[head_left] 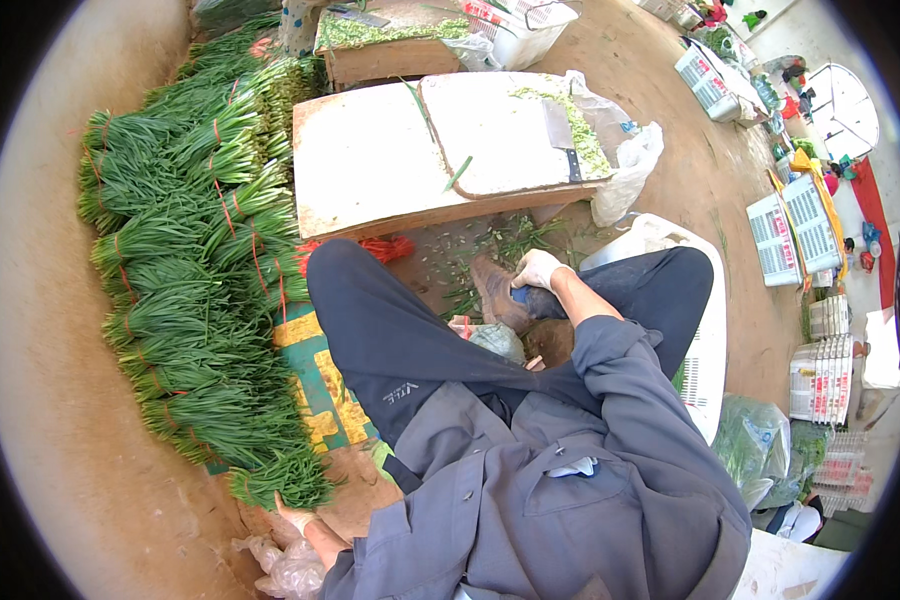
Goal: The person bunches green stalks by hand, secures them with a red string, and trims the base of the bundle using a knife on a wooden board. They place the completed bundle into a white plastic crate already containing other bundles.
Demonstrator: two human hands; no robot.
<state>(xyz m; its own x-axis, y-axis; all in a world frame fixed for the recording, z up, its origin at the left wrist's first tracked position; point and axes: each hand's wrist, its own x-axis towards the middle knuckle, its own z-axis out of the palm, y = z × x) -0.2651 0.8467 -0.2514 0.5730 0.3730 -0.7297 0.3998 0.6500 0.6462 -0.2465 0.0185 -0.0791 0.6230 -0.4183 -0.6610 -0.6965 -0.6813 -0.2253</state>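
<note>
On the left, a pile of green leafy bundles (pixel 185 290) lay in a row; at its lower end, the left hand (pixel 295 515) touched the nearest bundle (pixel 278 484), though I could not tell whether it gripped. That bundle looked light, limp, easily bruised, best held around its gathered stalks. Farther right, the right hand (pixel 538 270) lay against a brown boot (pixel 494 290), its grip unclear.

Vegetable-preparation workroom: bundled greens (pixel 175 285) lie at left hand (pixel 295 516); cutting board (pixel 365 145) and knife (pixel 560 126) beyond right hand (pixel 537 268); white crates (pixel 773 238) stand rightward.
</note>
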